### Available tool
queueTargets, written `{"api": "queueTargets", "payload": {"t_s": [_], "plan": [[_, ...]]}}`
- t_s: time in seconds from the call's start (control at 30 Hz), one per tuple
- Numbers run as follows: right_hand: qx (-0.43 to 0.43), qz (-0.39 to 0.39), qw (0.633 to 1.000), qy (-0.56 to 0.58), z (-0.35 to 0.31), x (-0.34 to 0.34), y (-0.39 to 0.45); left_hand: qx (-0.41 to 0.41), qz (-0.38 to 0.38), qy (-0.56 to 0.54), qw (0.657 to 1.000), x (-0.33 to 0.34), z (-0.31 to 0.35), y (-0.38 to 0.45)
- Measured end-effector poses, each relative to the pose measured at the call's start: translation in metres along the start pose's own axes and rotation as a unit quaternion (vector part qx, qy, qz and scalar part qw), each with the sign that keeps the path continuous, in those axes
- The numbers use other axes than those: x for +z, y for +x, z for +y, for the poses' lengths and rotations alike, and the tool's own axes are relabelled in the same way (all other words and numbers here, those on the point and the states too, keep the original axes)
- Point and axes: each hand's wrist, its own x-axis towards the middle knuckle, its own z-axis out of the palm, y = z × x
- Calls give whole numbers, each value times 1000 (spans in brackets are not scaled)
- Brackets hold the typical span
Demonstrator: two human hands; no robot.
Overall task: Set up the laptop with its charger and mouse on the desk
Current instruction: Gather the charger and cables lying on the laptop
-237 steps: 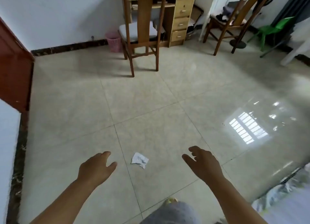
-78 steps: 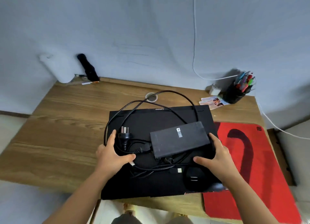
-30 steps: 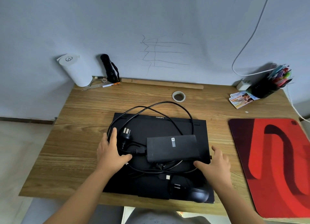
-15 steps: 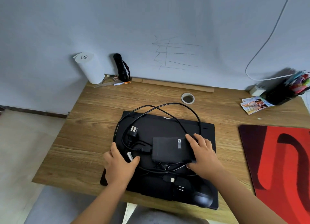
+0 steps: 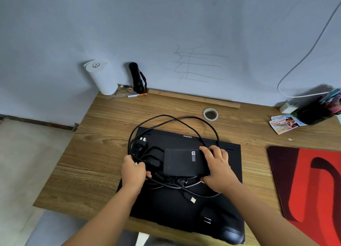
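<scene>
A closed black laptop point(image 5: 169, 207) lies flat on the wooden desk point(image 5: 96, 164). On its lid rests the black charger brick point(image 5: 182, 162) with its looped cable point(image 5: 166, 118) and wall plug point(image 5: 141, 144). My right hand point(image 5: 218, 169) grips the brick's right end. My left hand point(image 5: 133, 170) is closed around the bundled cable at the brick's left. A black mouse point(image 5: 230, 234) sits on the laptop's near right corner, beside a small black adapter point(image 5: 206, 217).
A red and black mouse pad point(image 5: 311, 186) lies to the right. At the back stand a white paper roll point(image 5: 103, 78), a black flashlight point(image 5: 136, 78), a tape ring point(image 5: 210, 114), cards point(image 5: 283, 123) and a pen holder point(image 5: 317, 111). The wall rises behind the desk.
My right hand has closed round the brick's right end. My left hand has moved onto the cable and closed on it. The view has shifted slightly.
</scene>
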Motion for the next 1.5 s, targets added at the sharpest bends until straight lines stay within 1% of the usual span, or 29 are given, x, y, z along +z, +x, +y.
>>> {"api": "queueTargets", "payload": {"t_s": [0.1,0.2,0.33,0.43,0.53,0.63,0.77,0.9,1.0,1.1,1.17,1.2,1.23,1.3,1.33,1.37,1.43,1.5], "plan": [[3,3,1000,-1,-8,-4,15,-10,9,-38,999,0,9,13],[-2,4,1000,3,-17,-7,32,-36,28,-95,994,1,18,30],[-4,18,1000,13,-32,-13,62,-40,50,-128,990,1,36,58],[-2,29,999,19,-42,-20,86,-56,62,-198,977,-2,50,79],[2,28,999,25,-52,-26,111,-71,72,-232,967,-4,64,102],[16,23,999,36,-60,-30,136,-84,69,-245,963,-6,76,128],[38,34,994,93,-63,-32,160,-81,60,-229,968,-6,86,154],[23,47,992,115,-53,-32,171,-98,46,-203,973,-6,88,165],[6,47,992,117,-42,-31,173,-79,42,-124,988,-10,86,169],[-3,53,993,110,-36,-29,173,-23,50,-15,998,-14,88,166],[-3,51,993,103,-35,-28,172,38,72,41,996,-17,91,165],[0,47,994,100,-35,-27,172,85,87,90,989,-20,93,164],[3,44,994,96,-35,-26,172,136,98,156,973,-21,95,165],[8,38,997,66,-35,-24,172,217,111,281,928,-23,96,174],[10,37,998,41,-36,-23,172,226,113,324,911,-24,97,179],[13,37,999,19,-36,-22,171,220,119,352,902,-24,98,184],[22,41,999,3,-38,-22,169,189,141,388,891,-23,102,192],[29,49,998,14,-40,-21,164,150,153,434,875,-24,105,197]]}}
